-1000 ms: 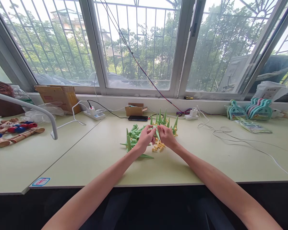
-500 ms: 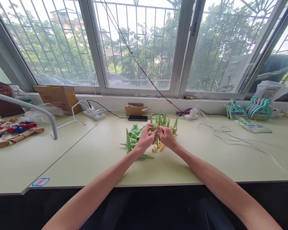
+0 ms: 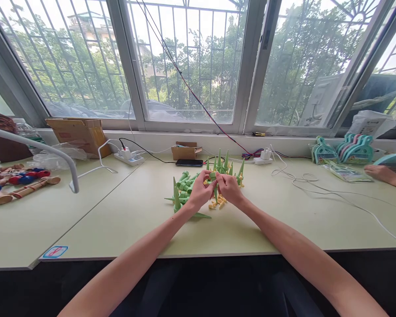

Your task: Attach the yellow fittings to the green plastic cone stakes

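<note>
Between my two hands is a green plastic spike (image 3: 215,193), its point downward and its wider collar uppermost. My left hand (image 3: 201,188) has its fingers closed around the collar from the left. My right hand (image 3: 229,186) pinches at the same collar from the right; whether a small part is in its fingertips is hidden. Left of my hands lies a pile of green spikes (image 3: 184,190). Several more upright spikes (image 3: 219,164), some with yellow pieces on them, stand behind. Small yellow plastic pieces (image 3: 220,202) lie loose on the table (image 3: 237,235) below my hands.
A phone (image 3: 189,163) and a small open carton (image 3: 186,151) sit behind the spikes. Power strips (image 3: 129,157) and white cables (image 3: 303,179) spread on both sides. At far right, another person's hand (image 3: 381,173) is beside teal hangers (image 3: 356,150). Wooden toys (image 3: 36,187) lie left.
My hands stay almost in place on the spike. The other person's hand has come further into view at the right, with a teal hanger beside it.
</note>
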### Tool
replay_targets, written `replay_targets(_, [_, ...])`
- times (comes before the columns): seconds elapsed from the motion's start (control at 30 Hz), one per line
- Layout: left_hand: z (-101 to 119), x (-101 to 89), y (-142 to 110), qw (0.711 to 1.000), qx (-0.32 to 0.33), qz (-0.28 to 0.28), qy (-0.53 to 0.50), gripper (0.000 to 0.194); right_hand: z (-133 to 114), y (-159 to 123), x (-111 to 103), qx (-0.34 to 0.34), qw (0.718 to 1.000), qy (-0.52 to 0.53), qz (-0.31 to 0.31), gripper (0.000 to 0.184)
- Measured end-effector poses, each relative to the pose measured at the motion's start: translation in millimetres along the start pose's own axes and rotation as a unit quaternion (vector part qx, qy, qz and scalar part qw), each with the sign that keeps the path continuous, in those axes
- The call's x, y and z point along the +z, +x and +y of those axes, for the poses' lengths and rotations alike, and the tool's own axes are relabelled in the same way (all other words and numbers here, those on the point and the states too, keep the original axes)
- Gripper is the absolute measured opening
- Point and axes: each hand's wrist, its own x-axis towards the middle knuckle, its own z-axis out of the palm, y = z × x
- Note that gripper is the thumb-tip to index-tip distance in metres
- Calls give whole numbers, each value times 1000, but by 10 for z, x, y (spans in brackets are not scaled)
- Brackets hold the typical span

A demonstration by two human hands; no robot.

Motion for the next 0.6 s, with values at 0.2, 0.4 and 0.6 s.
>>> replay_targets(0.2, [-22, -6, -6, 1000, 16, -4, 11, 34, -35, 5, -12, 4, 1000, -1, 3, 61])
replay_targets(0.4, [14, 4, -14, 1000, 4, 1, 11, 35, -31, 0, -5, 5, 1000, -1, 9, 61])
replay_targets(0.6, [-4, 6, -8, 1000, 11, -1, 21, 32, -10, 0, 7, 1, 1000, 13, 5, 59])
